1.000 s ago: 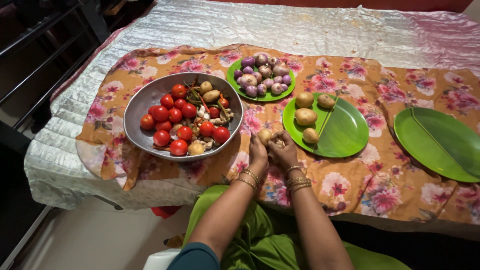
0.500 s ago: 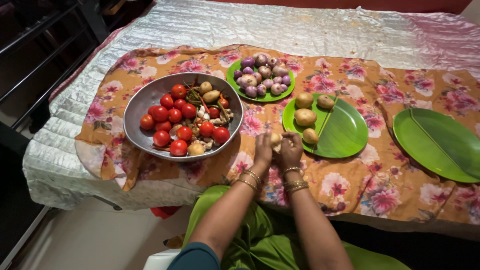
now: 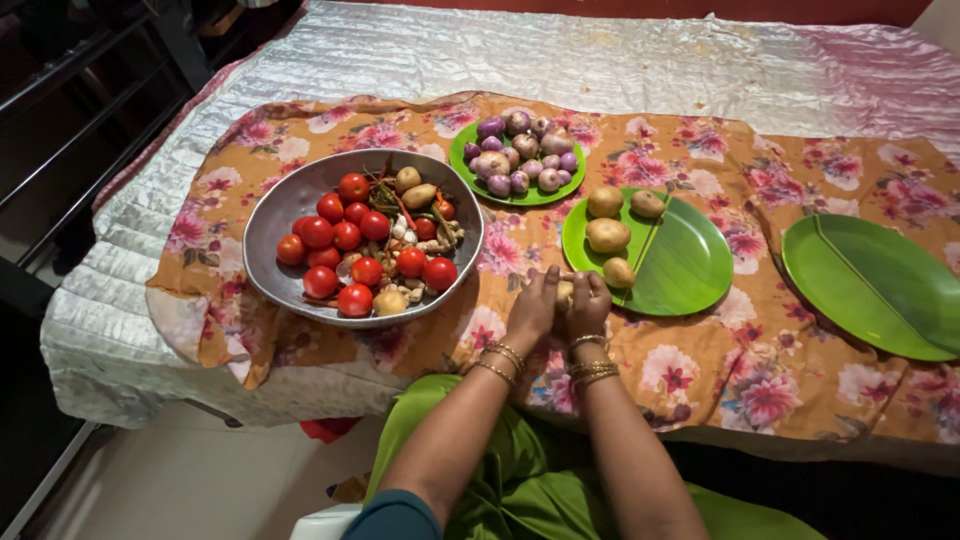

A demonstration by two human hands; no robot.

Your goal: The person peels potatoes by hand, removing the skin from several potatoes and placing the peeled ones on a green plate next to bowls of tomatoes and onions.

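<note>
Both hands meet over the floral cloth (image 3: 700,380): left hand (image 3: 533,305) and right hand (image 3: 590,303) each keep a clenched grip on one potato (image 3: 564,291) between them, just beside the green plate (image 3: 690,270).

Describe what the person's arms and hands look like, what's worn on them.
Both forearms are bare. The left hand has gold-coloured bangles at its wrist, and the right hand has a similar stack. A dark teal sleeve covers the left upper arm. No gloves show.
</note>
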